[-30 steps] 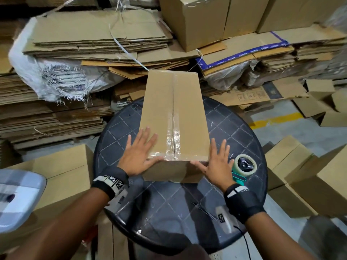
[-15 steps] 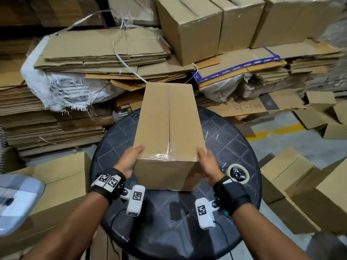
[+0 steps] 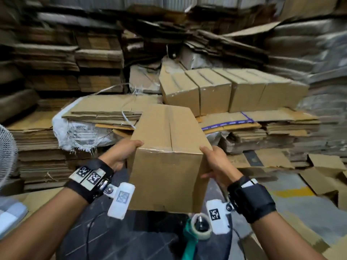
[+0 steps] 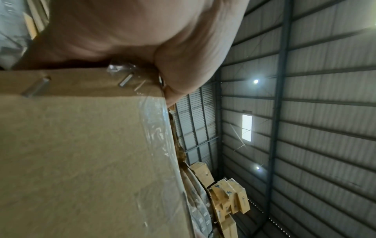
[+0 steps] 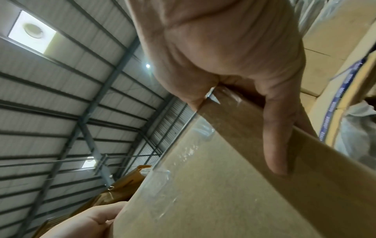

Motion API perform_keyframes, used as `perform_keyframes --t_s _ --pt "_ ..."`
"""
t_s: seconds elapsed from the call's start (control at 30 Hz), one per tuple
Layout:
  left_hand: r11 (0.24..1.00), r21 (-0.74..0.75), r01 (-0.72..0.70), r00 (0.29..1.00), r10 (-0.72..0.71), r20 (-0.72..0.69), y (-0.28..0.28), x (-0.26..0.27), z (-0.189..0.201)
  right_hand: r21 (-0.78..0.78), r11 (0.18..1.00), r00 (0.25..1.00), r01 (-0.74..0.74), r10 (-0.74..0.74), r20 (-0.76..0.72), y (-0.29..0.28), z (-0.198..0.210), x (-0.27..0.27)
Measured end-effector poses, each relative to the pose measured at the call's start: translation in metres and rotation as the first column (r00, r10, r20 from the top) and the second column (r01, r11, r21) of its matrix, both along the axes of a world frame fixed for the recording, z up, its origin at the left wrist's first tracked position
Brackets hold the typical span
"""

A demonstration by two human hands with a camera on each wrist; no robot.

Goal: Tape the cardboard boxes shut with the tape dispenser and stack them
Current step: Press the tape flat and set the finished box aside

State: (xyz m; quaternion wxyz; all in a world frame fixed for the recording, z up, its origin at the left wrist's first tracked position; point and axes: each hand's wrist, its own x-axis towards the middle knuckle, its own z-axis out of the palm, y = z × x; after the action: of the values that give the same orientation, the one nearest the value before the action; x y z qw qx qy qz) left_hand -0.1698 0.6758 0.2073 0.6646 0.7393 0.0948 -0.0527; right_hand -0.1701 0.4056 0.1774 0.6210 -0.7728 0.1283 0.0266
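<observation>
A long taped cardboard box [image 3: 169, 156] is lifted off the black round table [image 3: 131, 241], held between both hands. My left hand [image 3: 124, 152] grips its near left corner, thumb on top. My right hand [image 3: 214, 162] grips the near right corner the same way. Clear tape runs along the top seam and over the near edge, seen on the box [image 4: 81, 161] in the left wrist view and on the box [image 5: 223, 193] in the right wrist view. The green tape dispenser [image 3: 199, 229] lies on the table below the box. A row of taped boxes [image 3: 225, 91] sits behind on flattened cardboard.
Stacks of flattened cardboard [image 3: 105, 109] and white sacks [image 3: 75, 132] fill the space ahead. Loose cardboard pieces [image 3: 323, 171] lie on the floor to the right, near a yellow floor line [image 3: 293, 192]. A white fan [image 3: 5, 152] stands at the left edge.
My hands went from pressing flat on the box's near end to gripping its corners. The box has come up off the table, and the view has tilted up toward the stacked boxes.
</observation>
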Motion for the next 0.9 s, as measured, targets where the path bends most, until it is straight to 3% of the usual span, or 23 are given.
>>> perform_keyframes --t_s 0.2,0.33,0.47,0.6,0.67,0.73,0.83,0.9 --pt "0.997 -0.049 -0.058 0.990 0.063 0.127 -0.040 -0.015 0.066 -0.002 0.994 0.983 -0.114 0.113 0.142 -0.043 0.073 0.015" --pt "0.995 0.017 -0.098 0.980 0.093 0.173 -0.050 -0.010 0.109 0.001 0.985 0.955 -0.171 0.165 0.247 -0.051 0.110 0.044" --pt "0.987 0.027 -0.161 0.973 0.154 0.170 -0.048 0.013 0.135 0.022 0.973 0.927 -0.229 0.211 0.311 -0.047 0.136 0.085" --pt "0.981 -0.031 -0.192 0.946 0.193 0.259 -0.032 0.056 0.149 0.024 0.959 0.904 -0.282 0.257 0.341 -0.028 0.155 0.131" --pt "0.973 -0.049 -0.225 0.922 0.229 0.312 -0.027 0.082 0.154 -0.053 0.949 0.865 -0.310 0.305 0.398 -0.016 0.164 0.156" --pt "0.954 -0.070 -0.292 0.874 0.296 0.385 -0.022 0.109 0.154 -0.226 0.919 0.795 -0.322 0.392 0.462 -0.005 0.168 0.181" --pt "0.882 -0.082 -0.463 0.716 0.428 0.552 -0.011 0.149 0.154 -0.537 0.791 0.676 -0.293 0.569 0.468 0.007 0.171 0.215" --pt "0.826 0.009 -0.564 0.629 0.423 0.652 0.000 0.175 0.150 -0.649 0.722 0.662 -0.241 0.611 0.434 0.015 0.170 0.237"
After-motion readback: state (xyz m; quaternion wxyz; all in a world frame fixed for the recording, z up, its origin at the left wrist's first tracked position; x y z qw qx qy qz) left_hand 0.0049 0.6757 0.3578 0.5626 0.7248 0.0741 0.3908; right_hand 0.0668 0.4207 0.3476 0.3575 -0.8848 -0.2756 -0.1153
